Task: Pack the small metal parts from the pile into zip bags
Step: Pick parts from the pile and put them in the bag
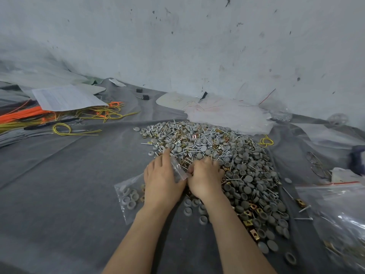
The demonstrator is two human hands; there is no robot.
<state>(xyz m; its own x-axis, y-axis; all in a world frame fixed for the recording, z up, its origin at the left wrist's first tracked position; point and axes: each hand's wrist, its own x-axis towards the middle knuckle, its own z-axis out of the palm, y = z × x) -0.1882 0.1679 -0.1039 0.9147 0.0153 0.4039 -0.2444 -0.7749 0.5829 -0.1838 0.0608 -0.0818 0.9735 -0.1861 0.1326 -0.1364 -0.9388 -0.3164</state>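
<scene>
A person's two bare forearms reach over a desk (59, 184) covered with grey cloth. The pile (227, 155) of small parts lies in the middle and to the right: grey round caps, silver pins and brass-coloured clips, all mixed. The left hand (161, 180) rests on a clear zip bag (128, 196) which lies flat at the near left edge of the pile and already has some grey caps inside. Its forefinger is stretched forward and touches the pile, while its thumb side grips a raised clear edge of the bag between the two hands. The right hand (205, 178) is just beside it, with the fingers curled down at the pile; what they grip, I cannot tell. Orange and yellow wires (59, 115) lie far left under a paper sheet (67, 97). A bigger bag (335, 196) with a red strip lies at the right.
</scene>
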